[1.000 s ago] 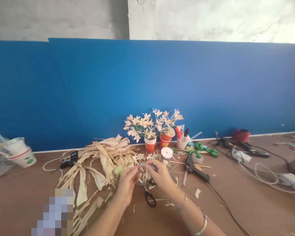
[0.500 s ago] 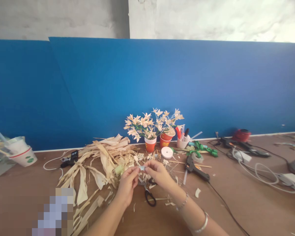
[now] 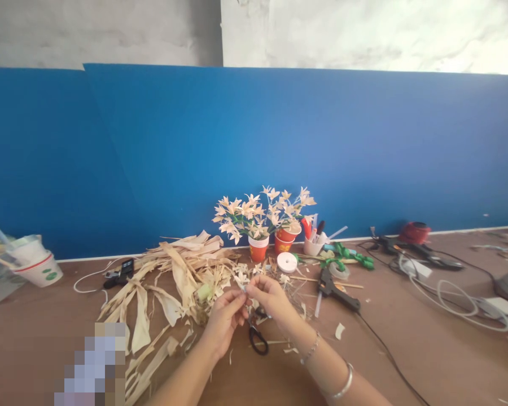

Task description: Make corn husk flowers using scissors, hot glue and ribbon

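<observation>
My left hand (image 3: 225, 320) and my right hand (image 3: 270, 298) meet above the table's middle, fingertips nearly touching. Both pinch a small pale piece (image 3: 244, 288), mostly hidden by the fingers; what it is cannot be made out. Black-handled scissors (image 3: 258, 340) lie just beneath my hands. Behind them, pale husk flowers (image 3: 254, 210) stand in a red and white paper cup (image 3: 258, 248). A white roll (image 3: 287, 261) lies beyond my right hand. Dried husks (image 3: 182, 276) are heaped left of my hands.
On the right lie a black glue gun (image 3: 336, 292) with its cord, green tape (image 3: 342, 255), white cables (image 3: 452, 304) and a red object (image 3: 415, 232). A white cup (image 3: 42, 269) stands far left. A blue panel (image 3: 254, 135) rises behind the brown table (image 3: 406, 349).
My hands have drawn closer together, the left moving slightly right. The pale piece between the fingertips shows less than before.
</observation>
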`<state>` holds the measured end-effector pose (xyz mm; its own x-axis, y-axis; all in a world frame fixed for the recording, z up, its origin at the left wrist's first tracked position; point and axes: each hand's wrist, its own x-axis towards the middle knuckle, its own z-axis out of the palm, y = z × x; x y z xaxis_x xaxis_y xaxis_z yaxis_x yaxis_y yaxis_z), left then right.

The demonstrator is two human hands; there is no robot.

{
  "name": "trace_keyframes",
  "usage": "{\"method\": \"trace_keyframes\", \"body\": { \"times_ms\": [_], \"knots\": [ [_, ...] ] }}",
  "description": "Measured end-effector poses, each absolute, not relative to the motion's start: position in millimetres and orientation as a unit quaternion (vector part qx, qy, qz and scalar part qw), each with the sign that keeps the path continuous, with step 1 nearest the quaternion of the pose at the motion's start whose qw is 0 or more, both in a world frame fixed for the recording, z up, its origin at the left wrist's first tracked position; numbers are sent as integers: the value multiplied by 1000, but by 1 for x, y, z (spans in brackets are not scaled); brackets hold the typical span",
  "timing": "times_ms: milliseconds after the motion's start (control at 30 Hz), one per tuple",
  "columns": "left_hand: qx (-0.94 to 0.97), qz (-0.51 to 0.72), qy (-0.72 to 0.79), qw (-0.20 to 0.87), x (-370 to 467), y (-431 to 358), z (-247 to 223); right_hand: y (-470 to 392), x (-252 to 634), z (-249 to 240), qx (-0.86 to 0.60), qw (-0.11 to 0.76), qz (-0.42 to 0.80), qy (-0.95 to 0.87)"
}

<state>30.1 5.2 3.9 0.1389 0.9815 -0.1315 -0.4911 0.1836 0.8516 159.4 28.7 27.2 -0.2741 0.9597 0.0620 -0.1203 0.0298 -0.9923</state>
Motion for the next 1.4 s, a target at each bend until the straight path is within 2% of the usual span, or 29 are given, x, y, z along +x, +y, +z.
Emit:
{"method": "trace_keyframes", "body": {
  "times_ms": [700,1400],
  "knots": [
    [328,542,400,663,33,4,4,28,153,13,-404,487,545,-550],
    [372,546,423,620,33,5,-3,24,150,20,-426,499,497,-568]
  ]
}}
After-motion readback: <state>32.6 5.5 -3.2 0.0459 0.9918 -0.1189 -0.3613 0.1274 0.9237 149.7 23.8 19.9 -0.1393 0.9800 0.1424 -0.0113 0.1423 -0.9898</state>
